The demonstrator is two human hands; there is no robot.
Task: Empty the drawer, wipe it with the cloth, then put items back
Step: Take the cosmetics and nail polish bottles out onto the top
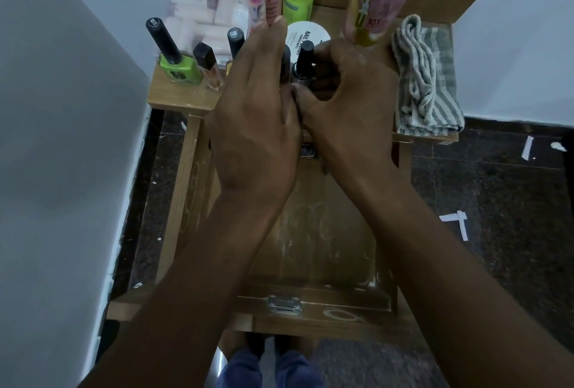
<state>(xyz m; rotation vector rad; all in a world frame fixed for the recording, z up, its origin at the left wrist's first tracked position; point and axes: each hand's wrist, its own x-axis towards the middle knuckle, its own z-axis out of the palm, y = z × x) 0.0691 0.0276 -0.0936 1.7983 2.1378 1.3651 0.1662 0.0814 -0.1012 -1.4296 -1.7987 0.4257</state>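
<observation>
Two hands crowd the worktop's (174, 98) bottles: your right hand (344, 98) pinches a dark bottle (302, 66) above the open drawer (313, 241); your left hand (254, 114), flat and empty, could topple neighbours.

Both hands meet above the open wooden drawer (313, 241): the left hand (257, 126) lies flat with fingers stretched forward, and the right hand (348, 98) curls around a small dark-capped bottle (302, 66). Beyond the drawer, on the tabletop (174, 94), stand a green nail-polish bottle (177, 64) and taller tubes. The striped cloth (425, 83) lies folded to the drawer's far right.
</observation>
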